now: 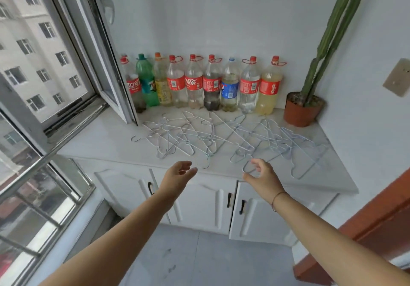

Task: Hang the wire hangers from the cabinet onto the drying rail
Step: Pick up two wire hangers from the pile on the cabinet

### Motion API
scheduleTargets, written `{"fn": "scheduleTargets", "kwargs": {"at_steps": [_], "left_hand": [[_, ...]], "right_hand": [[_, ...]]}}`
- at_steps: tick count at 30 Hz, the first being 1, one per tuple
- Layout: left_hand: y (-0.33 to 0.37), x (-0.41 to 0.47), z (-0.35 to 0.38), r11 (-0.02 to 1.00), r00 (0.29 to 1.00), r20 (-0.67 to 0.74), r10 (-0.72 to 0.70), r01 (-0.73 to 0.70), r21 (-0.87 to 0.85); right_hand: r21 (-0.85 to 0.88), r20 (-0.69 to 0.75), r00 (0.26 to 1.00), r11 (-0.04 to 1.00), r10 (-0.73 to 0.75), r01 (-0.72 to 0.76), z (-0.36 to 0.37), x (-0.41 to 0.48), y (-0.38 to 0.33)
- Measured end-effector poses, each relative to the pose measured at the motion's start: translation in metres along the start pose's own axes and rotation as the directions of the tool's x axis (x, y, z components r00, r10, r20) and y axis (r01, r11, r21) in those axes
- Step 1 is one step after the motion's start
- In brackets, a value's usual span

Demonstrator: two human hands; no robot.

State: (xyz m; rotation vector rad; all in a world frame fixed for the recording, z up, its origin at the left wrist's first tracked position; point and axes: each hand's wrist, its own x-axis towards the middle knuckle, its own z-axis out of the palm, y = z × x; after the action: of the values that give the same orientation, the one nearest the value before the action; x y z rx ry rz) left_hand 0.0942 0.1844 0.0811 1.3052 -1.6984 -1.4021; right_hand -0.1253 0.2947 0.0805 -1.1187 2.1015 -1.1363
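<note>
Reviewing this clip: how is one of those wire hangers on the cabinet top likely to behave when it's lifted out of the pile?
Probably light and fairly stiff: the wire hangers are thin wire frames. They overlap and cross each other over the cabinet top, so lifting one will likely snag and drag its neighbours. They are unlikely to roll, since they lie flat.

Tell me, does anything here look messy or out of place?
Yes. The wire hangers lie strewn and overlapping across the cabinet top, several interlocked, not stacked. One cabinet door below seems slightly ajar.
</note>
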Motion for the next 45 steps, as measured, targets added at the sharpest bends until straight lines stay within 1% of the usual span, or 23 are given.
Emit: {"fn": "scheduleTargets", "kwargs": {"at_steps": [3, 6, 10, 15, 20, 25, 32, 35, 39, 42, 45], "left_hand": [[0.000, 0.034, 0.014, 0.999, 0.999, -0.017, -0.036, 0.035, -0.032], [-0.006, 0.064, 0.017, 0.997, 0.995, -0.062, -0.072, 0.070, -0.029], [-0.020, 0.101, 0.007, 0.990, 0.983, -0.120, -0.142, 0.139, -0.029], [-0.042, 0.155, -0.020, 0.982, 0.965, -0.179, -0.189, 0.189, -0.021], [-0.056, 0.211, -0.042, 0.974, 0.955, -0.194, -0.224, 0.224, -0.023], [-0.071, 0.253, -0.060, 0.956, 0.943, -0.166, -0.290, 0.292, -0.013], [-0.084, 0.282, -0.083, 0.934, 0.918, -0.182, -0.352, 0.356, -0.008], [-0.088, 0.288, -0.087, 0.928, 0.906, -0.209, -0.368, 0.372, -0.024], [-0.092, 0.287, -0.087, 0.919, 0.892, -0.222, -0.395, 0.386, -0.082], [-0.096, 0.283, -0.086, 0.906, 0.875, -0.236, -0.423, 0.398, -0.145], [-0.098, 0.282, -0.087, 0.896, 0.860, -0.253, -0.443, 0.411, -0.169]], "right_hand": [[-0.013, 0.039, 0.999, 1.000, -0.022, 0.022, -0.004, 0.051, 0.004], [-0.002, 0.049, 0.999, 1.000, -0.024, 0.024, 0.004, 0.095, 0.006], [-0.005, 0.097, 0.995, 1.000, -0.025, 0.026, 0.031, 0.140, 0.007], [-0.017, 0.146, 0.988, 0.999, -0.039, 0.042, 0.075, 0.196, 0.001], [-0.072, 0.175, 0.984, 0.996, -0.031, 0.044, 0.119, 0.247, -0.008], [-0.148, 0.298, 0.955, 0.988, 0.009, 0.037, 0.174, 0.289, -0.018], [-0.251, 0.408, 0.912, 0.964, 0.029, 0.082, 0.238, 0.321, -0.024], [-0.372, 0.449, 0.893, 0.912, 0.011, 0.175, 0.252, 0.331, -0.024], [-0.520, 0.499, 0.866, 0.805, 0.013, 0.287, 0.260, 0.340, -0.021], [-0.544, 0.500, 0.866, 0.782, 0.011, 0.304, 0.263, 0.345, -0.018], [-0.509, 0.477, 0.879, 0.811, -0.013, 0.289, 0.262, 0.349, -0.020]]}}
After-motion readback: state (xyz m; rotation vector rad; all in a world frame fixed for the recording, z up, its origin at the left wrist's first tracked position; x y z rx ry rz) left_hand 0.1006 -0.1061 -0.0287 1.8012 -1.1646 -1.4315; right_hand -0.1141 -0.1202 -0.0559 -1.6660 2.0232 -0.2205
